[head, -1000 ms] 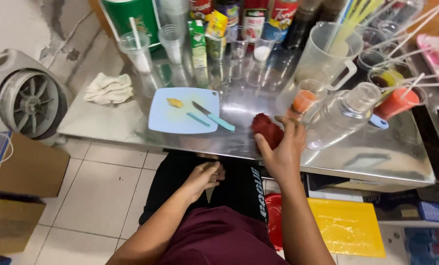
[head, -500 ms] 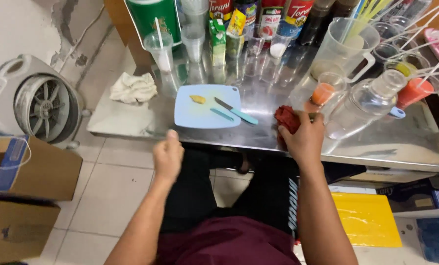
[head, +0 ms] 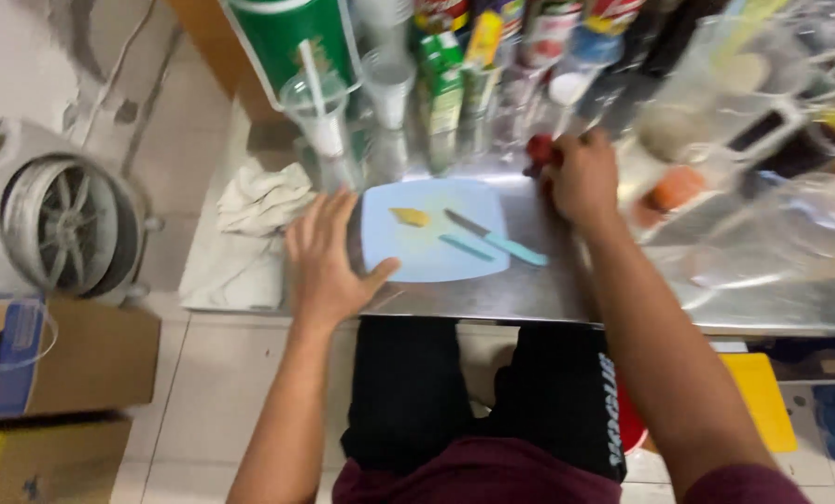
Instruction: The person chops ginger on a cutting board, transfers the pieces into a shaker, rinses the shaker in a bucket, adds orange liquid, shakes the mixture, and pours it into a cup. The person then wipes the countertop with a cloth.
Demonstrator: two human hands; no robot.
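Note:
My right hand (head: 581,177) is closed around a dark red fruit (head: 538,150), held just above the steel counter (head: 529,294) to the right of a light blue cutting board (head: 433,257). My left hand (head: 329,257) lies flat with fingers spread at the board's left edge, thumb on the board. On the board sit a small yellow piece of fruit (head: 410,217) and a knife (head: 497,239) with a pale teal handle and dark blade.
A white cloth (head: 259,201) lies left of the board. Clear plastic cups (head: 319,117), bottles and cartons stand along the back. Glass jars and pitchers (head: 763,187) crowd the right. On the floor are a fan (head: 58,219) and cardboard boxes (head: 63,359).
My left hand rose from my lap to the cutting board's left edge. My right hand carried the red fruit from the counter's front toward the back, closer to the board.

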